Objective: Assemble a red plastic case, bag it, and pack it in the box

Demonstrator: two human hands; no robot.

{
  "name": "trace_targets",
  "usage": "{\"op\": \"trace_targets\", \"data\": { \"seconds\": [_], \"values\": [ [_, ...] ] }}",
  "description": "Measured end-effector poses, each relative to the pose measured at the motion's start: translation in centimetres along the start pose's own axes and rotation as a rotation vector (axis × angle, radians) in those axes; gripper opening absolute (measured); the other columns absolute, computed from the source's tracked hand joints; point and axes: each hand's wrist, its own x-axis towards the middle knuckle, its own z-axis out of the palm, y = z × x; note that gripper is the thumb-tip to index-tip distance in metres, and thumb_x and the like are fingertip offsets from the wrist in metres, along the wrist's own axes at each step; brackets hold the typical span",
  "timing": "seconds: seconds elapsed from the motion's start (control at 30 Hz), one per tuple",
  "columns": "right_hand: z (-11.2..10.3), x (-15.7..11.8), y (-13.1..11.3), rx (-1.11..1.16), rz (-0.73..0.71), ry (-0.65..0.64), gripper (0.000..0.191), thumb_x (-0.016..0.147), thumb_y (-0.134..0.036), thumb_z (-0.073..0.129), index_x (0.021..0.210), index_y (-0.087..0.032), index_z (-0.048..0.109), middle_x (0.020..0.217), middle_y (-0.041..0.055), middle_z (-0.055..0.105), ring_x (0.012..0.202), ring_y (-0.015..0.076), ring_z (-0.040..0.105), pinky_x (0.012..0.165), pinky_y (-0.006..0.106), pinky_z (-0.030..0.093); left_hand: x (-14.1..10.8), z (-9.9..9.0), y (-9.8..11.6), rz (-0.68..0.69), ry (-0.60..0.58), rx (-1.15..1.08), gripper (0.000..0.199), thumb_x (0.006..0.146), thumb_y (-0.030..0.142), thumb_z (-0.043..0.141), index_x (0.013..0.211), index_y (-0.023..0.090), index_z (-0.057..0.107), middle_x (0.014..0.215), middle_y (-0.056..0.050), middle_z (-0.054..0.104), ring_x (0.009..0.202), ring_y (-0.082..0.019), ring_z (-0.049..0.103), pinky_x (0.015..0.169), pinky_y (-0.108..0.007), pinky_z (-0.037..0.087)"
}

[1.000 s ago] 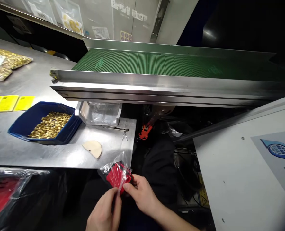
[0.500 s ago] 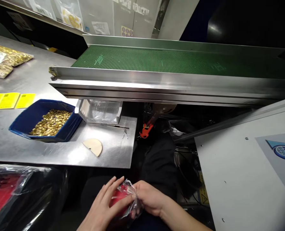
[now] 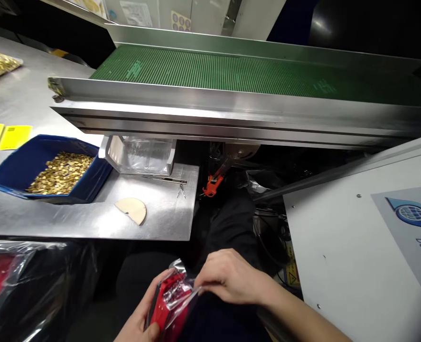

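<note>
Low in the view, over my lap, my left hand [image 3: 144,311] is wrapped round a red item [image 3: 167,301] with a dark edge, partly covered by clear plastic. To its right, my right hand [image 3: 224,278] pinches the edge of the clear plastic [image 3: 189,289] between thumb and fingers, pulled out to the right of the red item. The lower end of the red item runs out of the frame's bottom.
A metal table [image 3: 160,223] at left carries a blue bin [image 3: 28,166] of gold pieces, a clear-fronted tray [image 3: 144,156] and a wooden half-disc [image 3: 132,210]. Behind runs a green conveyor [image 3: 196,71]. A white panel [image 3: 352,242] stands at right.
My left hand has turned and now holds the red item from its left side. My right hand has risen, drawing the plastic outward. The view has shifted, so the table sits further left and higher.
</note>
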Motion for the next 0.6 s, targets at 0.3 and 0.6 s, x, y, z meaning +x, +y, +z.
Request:
{"op": "trace_targets", "data": {
  "seconds": [0.3,0.6],
  "values": [
    [-1.1,2.6,1.4,0.51,0.3,-0.077,0.047,0.086,-0.041,0.079,0.129,-0.027,0.065,0.104,-0.0003,0.074,0.086,0.0148,0.068,0.071,0.022,0.048,0.3,-0.6,-0.5,0.062,-0.216,-0.09,0.124,0.061,0.083,0.075,0.163,0.029,0.028,0.168,-0.015,0.035,0.154,-0.046,0.027,0.126,-0.06,0.021],
    [-2.1,2.2,-0.8,0.446,0.326,0.003,0.015,0.092,-0.022,0.063,0.107,-0.023,0.067,0.075,-0.0073,0.067,0.065,0.0083,0.056,0.062,0.02,0.039,0.6,-1.3,-0.8,0.018,-0.382,-0.19,0.13,0.061,0.075,0.083,0.165,0.03,0.019,0.169,-0.018,0.032,0.155,-0.048,0.023,0.125,-0.065,0.015]
  ]
}}
